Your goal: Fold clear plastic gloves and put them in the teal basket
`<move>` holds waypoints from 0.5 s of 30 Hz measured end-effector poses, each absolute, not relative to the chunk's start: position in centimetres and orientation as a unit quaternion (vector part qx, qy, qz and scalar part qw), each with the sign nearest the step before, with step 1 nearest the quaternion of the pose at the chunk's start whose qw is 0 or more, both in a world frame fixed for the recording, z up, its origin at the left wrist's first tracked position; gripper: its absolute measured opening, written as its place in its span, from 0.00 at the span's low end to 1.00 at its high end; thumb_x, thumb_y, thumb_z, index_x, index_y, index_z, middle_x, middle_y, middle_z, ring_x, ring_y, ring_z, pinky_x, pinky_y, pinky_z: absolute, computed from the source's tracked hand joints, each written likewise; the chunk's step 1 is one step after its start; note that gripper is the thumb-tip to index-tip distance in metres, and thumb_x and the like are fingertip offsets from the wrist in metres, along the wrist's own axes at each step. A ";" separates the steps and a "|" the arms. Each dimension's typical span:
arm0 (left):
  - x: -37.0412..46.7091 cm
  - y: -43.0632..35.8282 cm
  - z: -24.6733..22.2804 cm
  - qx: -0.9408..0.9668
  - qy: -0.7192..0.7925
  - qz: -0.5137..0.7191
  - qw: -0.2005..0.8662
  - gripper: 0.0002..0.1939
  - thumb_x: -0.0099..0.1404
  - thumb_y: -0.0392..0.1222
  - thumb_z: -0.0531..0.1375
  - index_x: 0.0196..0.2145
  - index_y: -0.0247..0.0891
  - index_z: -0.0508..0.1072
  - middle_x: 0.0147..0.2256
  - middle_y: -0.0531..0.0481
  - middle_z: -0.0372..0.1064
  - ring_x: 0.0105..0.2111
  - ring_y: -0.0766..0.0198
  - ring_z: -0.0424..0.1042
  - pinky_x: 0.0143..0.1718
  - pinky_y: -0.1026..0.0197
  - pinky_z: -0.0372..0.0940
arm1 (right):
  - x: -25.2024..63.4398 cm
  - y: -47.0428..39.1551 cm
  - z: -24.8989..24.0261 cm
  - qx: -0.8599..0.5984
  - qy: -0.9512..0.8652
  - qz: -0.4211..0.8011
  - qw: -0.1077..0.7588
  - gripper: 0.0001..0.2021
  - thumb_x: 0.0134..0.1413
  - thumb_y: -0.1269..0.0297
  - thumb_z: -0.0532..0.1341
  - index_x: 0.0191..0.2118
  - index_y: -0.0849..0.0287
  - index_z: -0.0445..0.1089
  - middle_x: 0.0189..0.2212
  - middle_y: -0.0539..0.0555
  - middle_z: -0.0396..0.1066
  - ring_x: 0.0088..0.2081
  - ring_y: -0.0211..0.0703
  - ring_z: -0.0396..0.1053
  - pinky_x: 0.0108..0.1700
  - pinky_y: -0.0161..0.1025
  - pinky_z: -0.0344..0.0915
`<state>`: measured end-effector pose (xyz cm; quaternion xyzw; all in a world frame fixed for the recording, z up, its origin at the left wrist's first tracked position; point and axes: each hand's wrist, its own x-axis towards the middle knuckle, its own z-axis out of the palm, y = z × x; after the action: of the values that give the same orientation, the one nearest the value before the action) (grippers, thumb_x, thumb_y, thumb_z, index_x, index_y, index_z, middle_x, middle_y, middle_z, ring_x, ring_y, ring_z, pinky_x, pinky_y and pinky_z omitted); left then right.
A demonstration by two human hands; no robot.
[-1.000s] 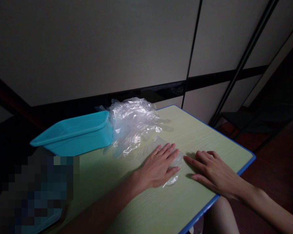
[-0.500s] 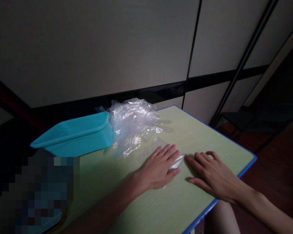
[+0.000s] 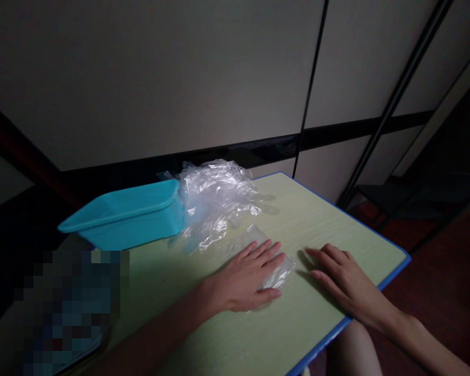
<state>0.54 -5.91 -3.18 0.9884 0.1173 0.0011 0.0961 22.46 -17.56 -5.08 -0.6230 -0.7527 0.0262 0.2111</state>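
My left hand [image 3: 246,279] lies flat with its fingers spread, pressing on a clear plastic piece, apparently a folded disposable glove [image 3: 279,272], on the table. Most of that piece is hidden under the palm and fingers. To its right, my right hand [image 3: 342,274] hovers at the table's near edge, holding nothing. Its index finger and thumb are stretched out and apart, and the other fingers are bent. Beyond my left hand is a loose, shiny heap of clear disposable plastic gloves [image 3: 219,193], some with finger shapes showing.
A turquoise plastic basin [image 3: 137,222] stands left of the heap on the pale green table [image 3: 317,219], which has a blue edge. A blurred-out object [image 3: 74,313] is at the lower left. Light cabinet panels [image 3: 180,78] rise behind the table. A dark chair [image 3: 399,201] stands at right.
My left hand has slid slightly left and toward me, uncovering more of the clear plastic. My right hand has drawn back to the right, away from the plastic's edge.
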 end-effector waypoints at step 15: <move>-0.4 -8.5 -0.9 0.991 0.049 -0.024 0.121 0.35 0.63 0.56 0.47 0.59 0.28 0.46 0.61 0.40 0.36 0.60 0.57 0.35 0.59 0.53 0.34 | 18.9 -6.3 -2.4 -0.414 -0.728 0.416 0.353 0.13 0.58 0.60 0.49 0.35 0.62 0.66 0.28 0.53 0.68 0.32 0.39 0.66 0.37 0.38 0.62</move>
<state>-0.37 -8.51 -0.92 0.9911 0.0489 -0.0241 0.1212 18.88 -6.26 -2.35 -0.4137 -0.7284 0.4164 0.3534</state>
